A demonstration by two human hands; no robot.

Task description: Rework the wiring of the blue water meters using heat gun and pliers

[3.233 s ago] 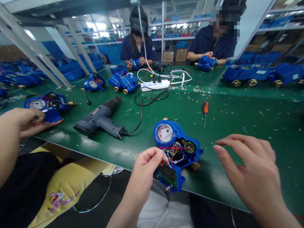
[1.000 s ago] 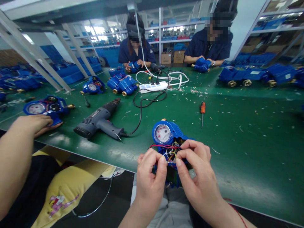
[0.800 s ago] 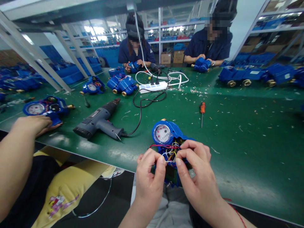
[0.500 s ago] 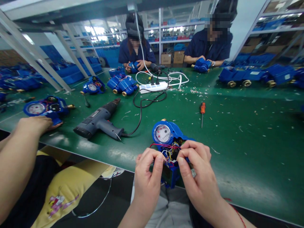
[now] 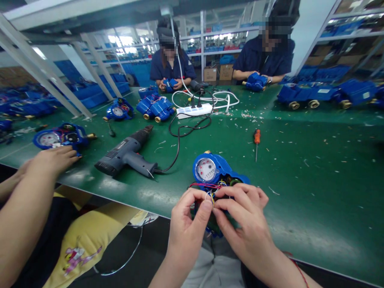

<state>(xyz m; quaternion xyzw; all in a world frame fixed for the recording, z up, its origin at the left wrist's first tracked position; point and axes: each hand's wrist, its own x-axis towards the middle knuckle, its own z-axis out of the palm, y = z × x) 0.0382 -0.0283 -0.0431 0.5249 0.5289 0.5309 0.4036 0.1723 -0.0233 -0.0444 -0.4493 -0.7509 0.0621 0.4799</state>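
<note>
An opened blue water meter (image 5: 213, 167) with a round white dial lies at the near edge of the green table (image 5: 315, 188). Coloured wires (image 5: 210, 189) spill from its body. My left hand (image 5: 192, 224) and my right hand (image 5: 243, 224) meet over the meter, fingertips pinched together on the wires. Both hands cover the meter's lower part and its small circuit board.
A grey electric drill (image 5: 127, 154) lies left of the meter, its cord running to a white power strip (image 5: 195, 111). An orange screwdriver (image 5: 257, 141) lies beyond. A neighbour's arm (image 5: 33, 192) rests by another meter (image 5: 60, 137). Two people work opposite among more blue meters (image 5: 156, 107).
My right hand came in from the right and joined the left on the wires. Over the last second both hands drew closer and pinched the wires tighter. The neighbour's hand shifted slightly.
</note>
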